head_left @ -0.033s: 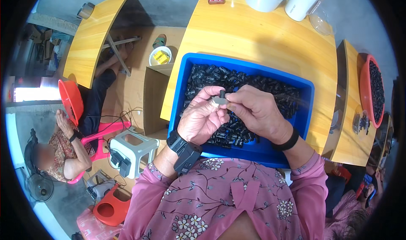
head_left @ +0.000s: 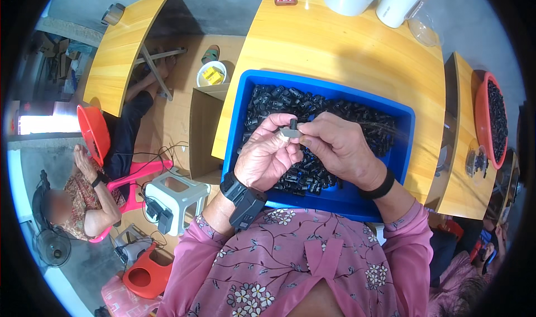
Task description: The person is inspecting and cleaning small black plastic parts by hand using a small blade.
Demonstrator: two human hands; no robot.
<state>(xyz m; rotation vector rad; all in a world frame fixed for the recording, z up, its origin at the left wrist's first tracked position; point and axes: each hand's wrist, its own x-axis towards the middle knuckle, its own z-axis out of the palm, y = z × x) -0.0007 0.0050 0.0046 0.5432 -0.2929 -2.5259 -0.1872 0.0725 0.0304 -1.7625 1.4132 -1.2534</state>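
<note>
Left hand (head_left: 260,159) and right hand (head_left: 347,150) were clamped on a small grey piece (head_left: 290,133); blue tray (head_left: 404,152) beneath held heaped black parts (head_left: 273,102).

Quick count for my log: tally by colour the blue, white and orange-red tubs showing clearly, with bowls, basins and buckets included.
Blue: 1 (the bin of black parts)
White: 2 (the bowl at the top, the bucket left of centre)
Orange-red: 2 (the left basin, the right basin)
Total: 5
</note>
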